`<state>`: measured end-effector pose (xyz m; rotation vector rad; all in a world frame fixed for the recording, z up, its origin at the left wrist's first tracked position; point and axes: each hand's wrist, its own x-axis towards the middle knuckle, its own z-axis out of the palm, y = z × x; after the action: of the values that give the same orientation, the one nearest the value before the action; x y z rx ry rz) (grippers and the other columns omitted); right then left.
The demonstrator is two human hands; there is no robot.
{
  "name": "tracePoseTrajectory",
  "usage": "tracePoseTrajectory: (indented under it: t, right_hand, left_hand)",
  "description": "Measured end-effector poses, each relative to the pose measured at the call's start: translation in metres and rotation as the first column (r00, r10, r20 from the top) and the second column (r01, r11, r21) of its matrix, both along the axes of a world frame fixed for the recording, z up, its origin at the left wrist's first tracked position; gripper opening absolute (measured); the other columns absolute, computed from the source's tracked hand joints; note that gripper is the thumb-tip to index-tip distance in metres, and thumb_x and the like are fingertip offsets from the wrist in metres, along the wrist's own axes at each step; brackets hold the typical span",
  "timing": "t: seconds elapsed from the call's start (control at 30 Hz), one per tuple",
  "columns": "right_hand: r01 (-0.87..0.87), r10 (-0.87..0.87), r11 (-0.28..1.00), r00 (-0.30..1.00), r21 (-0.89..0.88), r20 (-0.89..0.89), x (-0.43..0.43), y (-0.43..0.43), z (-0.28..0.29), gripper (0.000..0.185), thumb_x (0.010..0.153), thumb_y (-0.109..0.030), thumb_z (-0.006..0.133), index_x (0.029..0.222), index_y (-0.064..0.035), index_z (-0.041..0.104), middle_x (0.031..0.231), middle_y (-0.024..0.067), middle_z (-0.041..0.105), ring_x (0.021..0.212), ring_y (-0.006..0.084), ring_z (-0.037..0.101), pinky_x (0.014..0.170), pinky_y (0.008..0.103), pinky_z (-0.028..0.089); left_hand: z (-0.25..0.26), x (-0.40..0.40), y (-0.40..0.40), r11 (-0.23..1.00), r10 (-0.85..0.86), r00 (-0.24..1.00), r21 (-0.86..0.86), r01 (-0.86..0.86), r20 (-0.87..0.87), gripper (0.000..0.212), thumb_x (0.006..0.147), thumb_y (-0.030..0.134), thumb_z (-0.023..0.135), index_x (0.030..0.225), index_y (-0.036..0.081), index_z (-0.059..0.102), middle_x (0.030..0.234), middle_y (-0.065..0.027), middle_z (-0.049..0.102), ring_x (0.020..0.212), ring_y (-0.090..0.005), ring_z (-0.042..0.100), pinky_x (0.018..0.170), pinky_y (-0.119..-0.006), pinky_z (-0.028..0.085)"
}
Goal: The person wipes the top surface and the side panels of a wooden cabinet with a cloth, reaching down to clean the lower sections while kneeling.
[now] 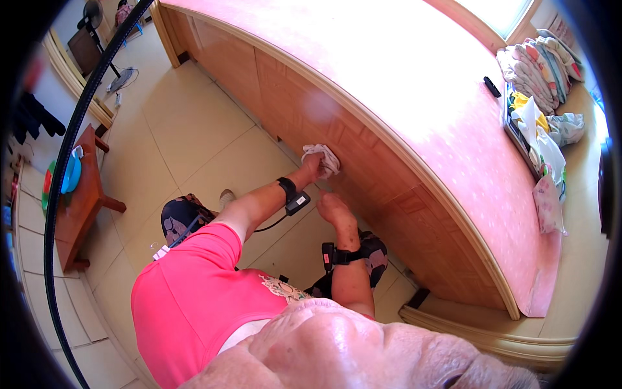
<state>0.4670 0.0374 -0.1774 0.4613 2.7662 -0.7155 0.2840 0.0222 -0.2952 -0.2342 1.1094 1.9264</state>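
My left hand (315, 167) is closed on a crumpled whitish cloth (329, 160), which lies against the lower part of the wooden panel (359, 160) on the side of a raised platform. Lower in the picture, my right hand (334, 206) is loosely curled close to the same panel, and no object shows in it. Whether its fingers touch the wood cannot be told. Both forearms bear black straps with small devices. My knees, in dark patterned fabric, are bent on either side of my arms.
Pink covering (486, 194) tops the platform, with folded bedding (529, 73), plastic bags (566, 129) and a small black object (492, 87) at the right. A wooden bench (87, 194) with basins (72, 172) stands left on the tiled floor. Farther off is a standing fan (92, 12).
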Motion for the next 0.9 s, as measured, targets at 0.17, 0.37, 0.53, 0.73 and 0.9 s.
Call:
tracePoseTrajectory:
  t: [0.17,0.37,0.53,0.73,0.9]
  right_hand:
    - [0.004,-0.005,1.000,0.999,-0.014,-0.039,0.000,-0.001,0.001,0.037,0.083,-0.019,0.049,0.116,-0.0023,0.056,0.107,0.0270,0.061,0.105,0.0424,0.056,0.090,0.0475,0.045]
    - [-0.023,0.021,0.999,0.998,-0.032,-0.056,-0.001,-0.003,-0.002,0.037,0.084,-0.019,0.049,0.116,-0.0024,0.056,0.109,0.0270,0.060,0.106,0.0422,0.056,0.090,0.0470,0.045]
    - [0.034,-0.033,0.999,0.991,0.012,-0.128,0.010,-0.001,0.001,0.029,0.082,-0.011,0.043,0.103,-0.0008,0.061,0.103,0.0232,0.064,0.098,0.0394,0.061,0.084,0.0475,0.048]
    - [0.053,-0.054,0.999,0.992,-0.009,-0.112,0.014,0.002,0.010,0.029,0.081,-0.009,0.044,0.102,0.0004,0.062,0.104,0.0247,0.063,0.099,0.0406,0.060,0.085,0.0480,0.047]
    - [0.054,-0.056,0.998,0.988,-0.016,-0.146,0.017,-0.002,0.020,0.030,0.080,-0.008,0.044,0.103,0.0007,0.062,0.104,0.0254,0.063,0.100,0.0414,0.060,0.086,0.0485,0.047]
  left_hand:
    - [0.029,-0.041,-0.014,0.987,0.109,0.972,-0.091,-0.131,-0.209,0.009,0.081,0.005,0.056,0.090,0.003,0.057,0.082,-0.0073,0.059,0.070,-0.0228,0.059,0.056,-0.035,0.048]
    - [0.088,-0.113,-0.037,0.937,0.212,0.698,-0.059,-0.343,-0.684,0.008,0.082,0.002,0.054,0.089,0.000,0.057,0.083,-0.0084,0.060,0.074,-0.0203,0.060,0.061,-0.034,0.050]
    - [0.159,-0.147,-0.031,0.939,0.303,0.538,0.149,-0.311,-0.786,0.012,0.084,-0.002,0.049,0.094,-0.002,0.055,0.085,-0.0082,0.060,0.076,-0.0184,0.062,0.063,-0.032,0.052]
    - [0.206,-0.150,-0.038,0.967,0.232,0.432,0.158,-0.201,-0.872,0.018,0.098,0.016,0.047,0.096,0.000,0.055,0.086,-0.0081,0.063,0.077,-0.0169,0.063,0.066,-0.029,0.053]
    - [0.179,-0.141,-0.037,0.938,0.238,0.345,0.122,-0.325,-0.908,0.017,0.094,0.010,0.049,0.103,-0.003,0.055,0.092,-0.0097,0.063,0.081,-0.0170,0.062,0.071,-0.029,0.051]
